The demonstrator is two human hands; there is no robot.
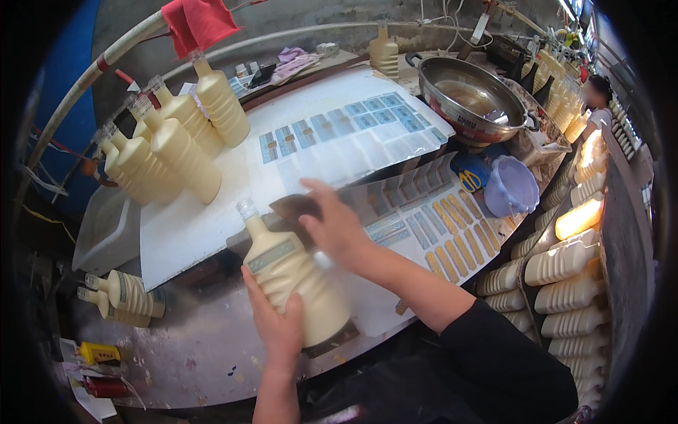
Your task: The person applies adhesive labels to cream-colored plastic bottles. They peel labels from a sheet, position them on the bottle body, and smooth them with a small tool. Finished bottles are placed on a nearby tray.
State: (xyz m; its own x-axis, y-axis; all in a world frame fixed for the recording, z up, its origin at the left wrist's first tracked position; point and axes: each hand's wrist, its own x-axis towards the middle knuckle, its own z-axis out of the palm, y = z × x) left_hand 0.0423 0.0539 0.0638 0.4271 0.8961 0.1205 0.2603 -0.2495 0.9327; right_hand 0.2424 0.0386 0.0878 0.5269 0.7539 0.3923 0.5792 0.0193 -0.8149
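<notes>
My left hand (279,321) is wrapped round the lower side of a cream-coloured ribbed bottle (318,300), which leans with its clear threaded neck toward the far left. A grey-blue label strip (274,253) lies across its shoulder. Above the bottle my right hand (335,226), blurred by motion, has its fingers bent round a flat dark brown piece (288,205); its exact kind is unclear. A small white blurred thing (323,260) shows between the bottle and my right wrist. Beyond both hands, rows of blue-grey labels (332,126) lie on a white board (205,230).
Several cream bottles (185,157) stand at the far left, and labelled ones (131,293) lie below them. A metal wok (470,99), purple bucket (510,185) and yellow-handled scissors (469,181) sit right, near gold label strips (462,233). Stacked bottles (568,297) line the right; another person (600,106) is beyond.
</notes>
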